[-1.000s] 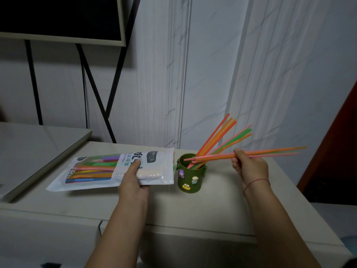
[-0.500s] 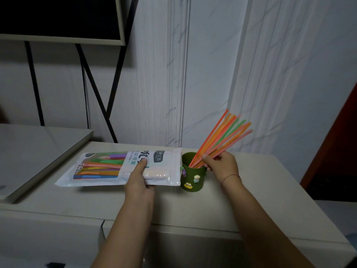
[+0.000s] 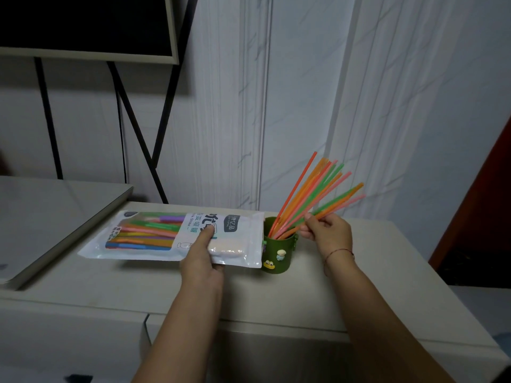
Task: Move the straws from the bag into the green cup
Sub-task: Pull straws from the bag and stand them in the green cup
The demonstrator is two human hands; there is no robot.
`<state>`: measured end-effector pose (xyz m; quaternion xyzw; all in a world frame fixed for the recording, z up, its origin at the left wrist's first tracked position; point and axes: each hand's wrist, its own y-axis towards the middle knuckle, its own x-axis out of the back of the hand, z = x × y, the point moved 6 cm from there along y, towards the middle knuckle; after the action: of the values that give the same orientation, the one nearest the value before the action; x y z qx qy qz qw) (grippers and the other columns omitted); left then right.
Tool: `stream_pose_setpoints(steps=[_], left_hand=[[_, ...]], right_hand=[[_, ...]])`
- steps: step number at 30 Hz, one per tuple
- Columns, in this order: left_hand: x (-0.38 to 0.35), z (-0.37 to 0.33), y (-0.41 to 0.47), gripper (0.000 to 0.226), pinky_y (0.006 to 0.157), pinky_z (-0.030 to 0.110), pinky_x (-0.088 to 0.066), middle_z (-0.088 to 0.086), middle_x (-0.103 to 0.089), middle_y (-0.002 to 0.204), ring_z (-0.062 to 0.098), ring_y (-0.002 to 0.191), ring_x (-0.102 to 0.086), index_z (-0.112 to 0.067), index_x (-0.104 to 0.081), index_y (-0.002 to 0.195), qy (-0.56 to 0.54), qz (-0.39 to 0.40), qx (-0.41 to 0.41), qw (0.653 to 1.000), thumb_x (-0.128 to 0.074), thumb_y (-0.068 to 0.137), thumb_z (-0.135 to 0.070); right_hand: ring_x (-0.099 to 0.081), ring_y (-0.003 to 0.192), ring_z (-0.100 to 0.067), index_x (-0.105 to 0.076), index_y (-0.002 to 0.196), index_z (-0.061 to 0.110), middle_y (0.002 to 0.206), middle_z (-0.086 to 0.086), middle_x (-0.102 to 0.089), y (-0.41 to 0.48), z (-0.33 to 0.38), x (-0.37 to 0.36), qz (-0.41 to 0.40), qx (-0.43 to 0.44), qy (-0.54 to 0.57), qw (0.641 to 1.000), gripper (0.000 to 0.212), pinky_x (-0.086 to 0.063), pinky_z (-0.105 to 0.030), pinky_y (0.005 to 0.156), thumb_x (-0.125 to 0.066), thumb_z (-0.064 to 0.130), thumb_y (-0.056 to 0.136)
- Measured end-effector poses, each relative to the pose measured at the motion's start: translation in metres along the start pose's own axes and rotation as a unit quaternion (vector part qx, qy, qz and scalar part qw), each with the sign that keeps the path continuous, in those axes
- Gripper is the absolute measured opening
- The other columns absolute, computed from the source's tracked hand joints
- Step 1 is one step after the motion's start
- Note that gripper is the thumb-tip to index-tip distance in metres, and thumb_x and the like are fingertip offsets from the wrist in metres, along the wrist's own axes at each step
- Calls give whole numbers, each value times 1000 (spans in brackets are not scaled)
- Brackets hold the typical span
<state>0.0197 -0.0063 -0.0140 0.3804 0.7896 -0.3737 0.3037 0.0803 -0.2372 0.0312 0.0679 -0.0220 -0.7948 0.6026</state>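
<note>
Pale counter w/ white marbled wall behind. Straws (orange, green, pink) stand in green cup near counter's back edge, lower ends inside, tops fanned up & to the right over the rim. Right hand is just right of cup, fingers curled round the fan's rightmost straws low down, close above the rim; red string bracelet on that wrist. Cup has small cartoon stickers on its front. Left hand is left of cup, well apart from the right one, gripping bag at its near edge, thumb on top, other fingers mostly hidden beneath. Bag lies lengthwise, its right end covering part of cup's left wall in view; packed straws of mixed colours show thru its clear left half. Further left sits a lower grey slab; above it, black stand legs & dark screen w/ pale frame.
</note>
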Motion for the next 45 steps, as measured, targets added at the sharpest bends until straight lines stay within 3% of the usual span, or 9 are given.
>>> stream_pose_setpoints(steps=[6,13,16,22,26,30,36,41,45], left_hand=[[0,-2,2,56,93,51,-53,11,-67,120,29,104,-68,-14,-54,128,11,-7,-7,1000,-74,77,-2],[-2,-6,-2,50,90,50,-54,10,-70,115,27,98,-70,-13,-59,122,19,0,-35,999,-75,76,-3],[-7,-11,-8,33,84,42,-57,7,-71,107,21,90,-70,-16,-63,102,41,9,-72,997,-75,76,-1],[-23,-19,-22,26,59,19,-57,-7,-74,83,5,70,-72,-17,-65,92,100,62,-160,980,-73,77,2],[-20,-19,-18,27,61,20,-57,-3,-73,89,6,71,-72,-18,-65,92,89,56,-151,983,-73,77,3],[-14,-13,-11,27,82,36,-57,7,-71,106,18,88,-70,-16,-65,96,40,41,-93,994,-72,77,2],[-7,-9,-1,49,90,46,-55,10,-69,118,25,102,-69,-13,-60,122,-17,31,-37,999,-73,77,-1],[-7,-6,-2,38,93,48,-53,10,-69,119,26,104,-68,-17,-59,112,-20,21,-28,999,-72,79,-1],[-6,-7,-3,48,92,47,-54,10,-69,119,24,101,-69,-14,-58,123,-20,16,-29,999,-73,79,-1]], right_hand=[[-61,55,-12,-62,82,4,71,-10,-66,-3,-8,-1,34,-42,-16,998,6,-50,-11,50,-65,8,85],[-49,31,-4,-58,71,4,43,-2,-55,-28,-16,-10,109,-190,3,976,22,-41,-12,35,-57,14,91],[-61,44,-8,-62,79,9,56,-2,-63,-45,-18,-26,160,-258,36,952,21,-50,-19,46,-55,23,92],[-64,94,-27,-61,100,9,102,-10,-65,-66,-22,-59,222,-319,126,913,28,-51,-42,88,-46,32,97],[-61,83,-26,-62,91,10,94,-9,-64,-65,-17,-67,195,-305,197,911,24,-52,-44,82,-44,23,98],[-62,84,-28,-61,97,2,94,-14,-64,-68,-15,-69,195,-306,224,904,27,-57,-38,68,-37,15,100],[-60,68,-15,-60,95,13,81,-6,-64,-65,-3,-58,230,-213,41,949,11,-51,-24,58,-54,21,93],[-54,55,-9,-65,97,3,67,-7,-59,-65,1,-57,232,-163,15,959,13,-49,-16,50,-56,8,90],[-51,47,-7,-67,92,2,63,-7,-57,-65,3,-57,226,-152,18,962,11,-47,-14,47,-59,9,89]])
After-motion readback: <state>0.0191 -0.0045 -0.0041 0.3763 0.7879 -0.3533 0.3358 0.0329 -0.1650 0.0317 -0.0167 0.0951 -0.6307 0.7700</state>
